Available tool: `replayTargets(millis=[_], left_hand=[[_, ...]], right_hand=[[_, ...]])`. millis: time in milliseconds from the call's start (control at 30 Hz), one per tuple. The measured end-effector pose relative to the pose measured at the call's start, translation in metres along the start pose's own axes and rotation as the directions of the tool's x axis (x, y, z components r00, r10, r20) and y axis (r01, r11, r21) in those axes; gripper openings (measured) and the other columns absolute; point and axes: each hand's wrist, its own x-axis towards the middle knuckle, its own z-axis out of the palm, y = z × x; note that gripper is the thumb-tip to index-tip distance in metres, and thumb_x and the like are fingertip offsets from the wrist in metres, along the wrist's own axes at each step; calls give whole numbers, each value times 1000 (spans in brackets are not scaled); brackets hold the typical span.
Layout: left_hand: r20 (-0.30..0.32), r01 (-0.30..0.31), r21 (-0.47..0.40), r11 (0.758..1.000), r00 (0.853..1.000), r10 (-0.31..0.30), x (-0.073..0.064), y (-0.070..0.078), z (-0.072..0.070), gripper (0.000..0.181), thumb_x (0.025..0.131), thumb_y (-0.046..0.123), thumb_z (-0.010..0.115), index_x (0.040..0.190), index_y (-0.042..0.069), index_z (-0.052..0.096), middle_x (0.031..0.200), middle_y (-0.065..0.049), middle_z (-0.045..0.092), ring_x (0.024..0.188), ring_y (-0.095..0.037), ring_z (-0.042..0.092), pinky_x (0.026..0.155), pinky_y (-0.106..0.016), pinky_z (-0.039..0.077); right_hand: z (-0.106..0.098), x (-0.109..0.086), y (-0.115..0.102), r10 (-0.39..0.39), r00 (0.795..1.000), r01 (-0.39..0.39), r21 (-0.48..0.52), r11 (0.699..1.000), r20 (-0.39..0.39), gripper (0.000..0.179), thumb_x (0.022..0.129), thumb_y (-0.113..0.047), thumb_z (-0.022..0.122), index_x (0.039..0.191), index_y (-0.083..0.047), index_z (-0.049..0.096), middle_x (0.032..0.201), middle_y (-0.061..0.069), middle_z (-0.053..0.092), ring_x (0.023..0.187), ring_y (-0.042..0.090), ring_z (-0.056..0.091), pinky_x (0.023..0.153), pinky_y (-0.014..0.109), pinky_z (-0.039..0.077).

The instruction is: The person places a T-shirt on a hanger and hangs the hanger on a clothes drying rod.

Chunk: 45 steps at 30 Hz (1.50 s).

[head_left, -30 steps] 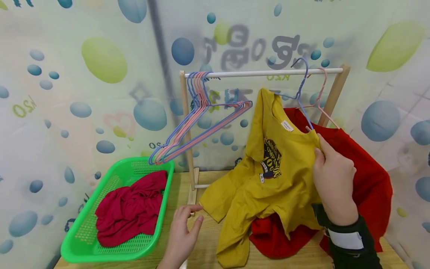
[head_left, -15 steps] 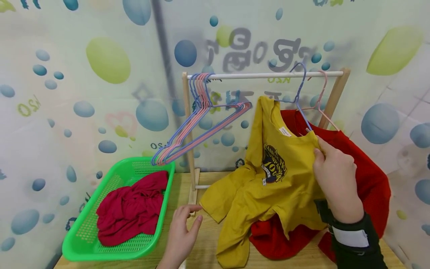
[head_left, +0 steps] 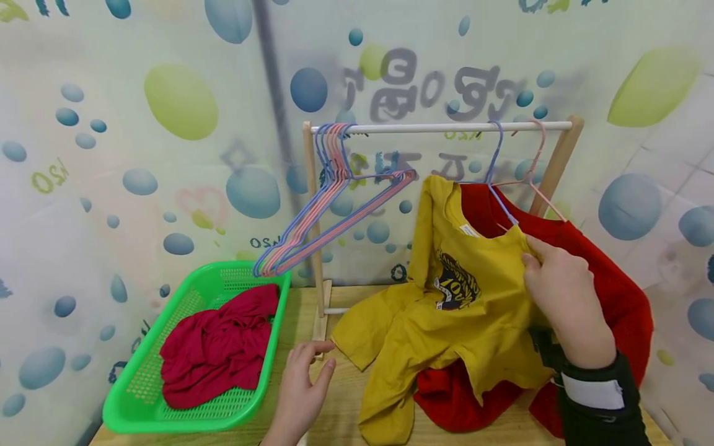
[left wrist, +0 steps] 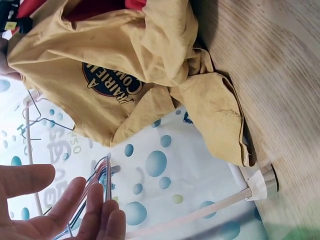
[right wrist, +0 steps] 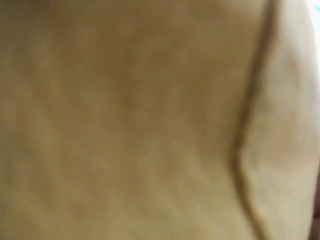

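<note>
A yellow long-sleeved shirt (head_left: 491,266) with a dark printed badge hangs on a blue hanger (head_left: 494,162), whose hook lies at the white rail (head_left: 413,129). My right hand (head_left: 566,291) pinches the shirt's right shoulder together with that end of the hanger. Blurred yellow cloth (right wrist: 130,120) fills nearly all of the right wrist view. My left hand (head_left: 304,387) holds nothing; its fingers are relaxed above the table, just left of a yellow sleeve (left wrist: 215,115). Behind the yellow shirt, a red garment (head_left: 613,297) hangs from a pink hanger (head_left: 538,161).
Several blue and pink hangers (head_left: 334,179) are bunched at the rail's left end. A green basket (head_left: 131,378) with a crumpled crimson garment (head_left: 220,347) stands at the left on the wooden table (head_left: 340,402). Wooden posts (head_left: 558,164) support the rail.
My right hand has come down slightly with the yellow shirt, and the blue hanger's hook has dropped from above the rail to its level. My left hand stays almost still.
</note>
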Motion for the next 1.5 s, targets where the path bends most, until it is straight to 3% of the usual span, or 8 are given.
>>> replayTargets(millis=[467,667,800,933,1100,1200,1367,1500], left_hand=[[-23,18,3,1000,1000,-18,2,0,-3,23,81,10,67,101,21,63,99,6,59,91,-8,46,79,-39,46],[-34,15,13,1000,999,-15,2,-2,-3,23,81,10,67,101,21,64,98,6,59,91,-8,46,78,-39,46],[-41,18,16,1000,999,-17,3,-2,-4,22,81,10,67,101,19,64,98,6,59,93,-11,48,78,-41,46],[-56,18,16,1000,998,-17,4,-1,-5,22,81,10,67,101,19,64,98,6,59,93,-12,49,78,-40,46],[-55,30,10,1000,998,-29,5,0,-6,22,82,10,67,101,20,64,98,6,59,93,-12,49,78,-41,45],[-50,39,12,999,998,-38,5,-1,-6,22,82,11,66,101,21,64,98,6,59,94,-15,50,78,-40,45],[-50,48,1,999,998,-48,5,-2,-4,22,82,10,66,101,21,64,99,6,59,94,-14,49,79,-40,45],[-48,60,-14,998,997,-61,5,-2,-1,22,82,9,66,100,21,63,99,6,60,94,-13,49,79,-40,45]], right_hand=[[5,-10,0,17,999,-20,-100,995,-32,56,94,-27,46,145,-12,30,98,37,55,55,35,47,47,47,43],[13,-12,-4,42,985,-53,-61,997,-165,59,93,-29,48,145,-6,29,112,37,50,80,50,49,62,60,44],[20,-13,-21,13,929,-7,18,1000,-370,55,91,-25,52,140,-5,37,117,34,45,101,51,39,80,66,35],[33,-9,-45,-113,837,168,54,984,-535,49,88,-24,56,132,-4,49,115,30,47,102,46,38,80,61,33],[58,5,-74,-285,765,369,30,929,-578,40,88,-26,58,118,1,58,101,25,58,91,40,47,78,54,39],[76,16,-93,-309,799,407,86,909,-515,37,89,-29,58,112,0,61,94,18,62,88,36,50,77,50,42],[102,35,-127,-302,907,373,228,899,-293,36,92,-37,53,113,-10,62,90,7,66,85,27,55,67,43,48],[122,48,-152,-312,947,317,353,880,-73,35,94,-40,48,113,-14,61,84,2,67,71,18,57,57,36,47]])
